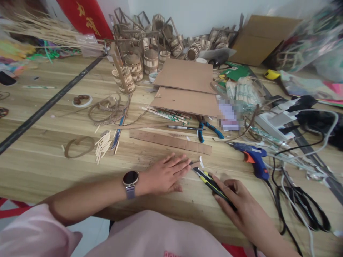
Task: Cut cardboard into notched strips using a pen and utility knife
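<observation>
My left hand (pixel 165 174) lies flat on the wooden table (pixel 40 160), fingers stretched out and pressing down on a thin strip whose tip (pixel 195 162) shows just past my fingertips. A watch sits on that wrist. My right hand (pixel 241 203) grips a yellow-and-black utility knife (pixel 207 180), its blade end pointing at the strip beside my left fingertips. A long brown cardboard strip (pixel 170 141) lies just beyond both hands.
A blue glue gun (pixel 253 157) with cables lies to the right, next to a white power strip (pixel 278 119). Blue-handled pliers (pixel 207 130), a pen, cardboard sheets (pixel 187 89), small sticks (pixel 103 145) and woven bamboo baskets (pixel 150 59) fill the table farther back.
</observation>
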Tool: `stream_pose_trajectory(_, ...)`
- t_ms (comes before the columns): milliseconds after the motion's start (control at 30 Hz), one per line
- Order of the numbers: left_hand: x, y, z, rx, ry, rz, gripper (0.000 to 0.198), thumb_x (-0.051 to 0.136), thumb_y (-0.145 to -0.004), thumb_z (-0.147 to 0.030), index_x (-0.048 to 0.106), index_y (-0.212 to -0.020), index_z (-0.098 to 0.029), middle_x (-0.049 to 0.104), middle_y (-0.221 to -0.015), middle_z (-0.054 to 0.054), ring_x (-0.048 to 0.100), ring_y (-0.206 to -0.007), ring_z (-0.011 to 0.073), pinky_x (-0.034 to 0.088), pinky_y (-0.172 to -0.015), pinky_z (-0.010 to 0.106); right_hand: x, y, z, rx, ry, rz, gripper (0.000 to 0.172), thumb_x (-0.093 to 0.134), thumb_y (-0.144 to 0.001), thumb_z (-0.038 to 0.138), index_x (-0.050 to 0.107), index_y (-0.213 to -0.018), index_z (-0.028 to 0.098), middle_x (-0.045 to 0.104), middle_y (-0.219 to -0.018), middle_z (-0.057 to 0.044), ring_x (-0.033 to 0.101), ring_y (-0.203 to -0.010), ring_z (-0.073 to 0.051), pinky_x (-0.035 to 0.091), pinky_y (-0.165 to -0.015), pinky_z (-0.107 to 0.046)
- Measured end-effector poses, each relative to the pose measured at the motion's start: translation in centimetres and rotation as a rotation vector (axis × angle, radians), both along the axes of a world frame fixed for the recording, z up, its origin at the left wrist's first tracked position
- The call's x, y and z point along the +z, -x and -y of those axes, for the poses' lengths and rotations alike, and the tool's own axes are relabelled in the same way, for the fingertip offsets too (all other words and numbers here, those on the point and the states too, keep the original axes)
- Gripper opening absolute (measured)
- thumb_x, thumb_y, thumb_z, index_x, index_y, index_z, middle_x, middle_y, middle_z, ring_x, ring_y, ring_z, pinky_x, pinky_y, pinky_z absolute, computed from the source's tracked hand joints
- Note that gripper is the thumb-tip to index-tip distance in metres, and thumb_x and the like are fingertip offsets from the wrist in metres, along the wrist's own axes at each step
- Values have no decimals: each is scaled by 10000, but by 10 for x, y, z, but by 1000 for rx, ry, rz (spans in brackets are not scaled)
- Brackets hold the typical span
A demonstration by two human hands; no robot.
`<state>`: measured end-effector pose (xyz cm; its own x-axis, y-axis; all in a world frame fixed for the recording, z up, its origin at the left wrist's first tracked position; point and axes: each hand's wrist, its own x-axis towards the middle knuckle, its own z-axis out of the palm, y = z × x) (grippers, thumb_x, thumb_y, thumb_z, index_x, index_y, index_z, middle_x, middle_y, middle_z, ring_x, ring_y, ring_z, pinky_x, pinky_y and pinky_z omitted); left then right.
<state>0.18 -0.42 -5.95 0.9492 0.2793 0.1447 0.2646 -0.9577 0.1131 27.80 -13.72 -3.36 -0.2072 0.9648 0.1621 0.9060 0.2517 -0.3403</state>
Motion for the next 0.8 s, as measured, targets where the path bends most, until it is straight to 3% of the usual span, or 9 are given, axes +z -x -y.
stream_pose_trajectory(300,-1,1,0,-9,-19,21,712,207,-1046,-578,336,-1535,-77,297,-1626,120,185,-1535,294,132,-1248,464,-1,9,3,13,-12,-1,504,502,-982,354,490,-1480,279,565,-943,-66,657,-758,-172,597,-651,-277)
stream_pose_trajectory(600,1,-1,4,32,-1,21,730,216,-1039,-591,272,-1564,-87,286,-1631,123,78,-1554,291,90,-1259,465,-1,16,-5,4,-30,-24,484,496,-987,348,502,-1465,274,558,-957,-71,645,-798,-183,590,-669,-290)
stream_pose_trajectory(800,12,-22,-16,140,83,27,781,198,-1027,-614,224,-1574,-57,191,-1649,176,-26,-1547,357,107,-1230,589,0,1,-40,-33,-32,-9,512,477,-994,416,521,-1458,206,581,-998,-109,648,-846,-214,582,-712,-338)
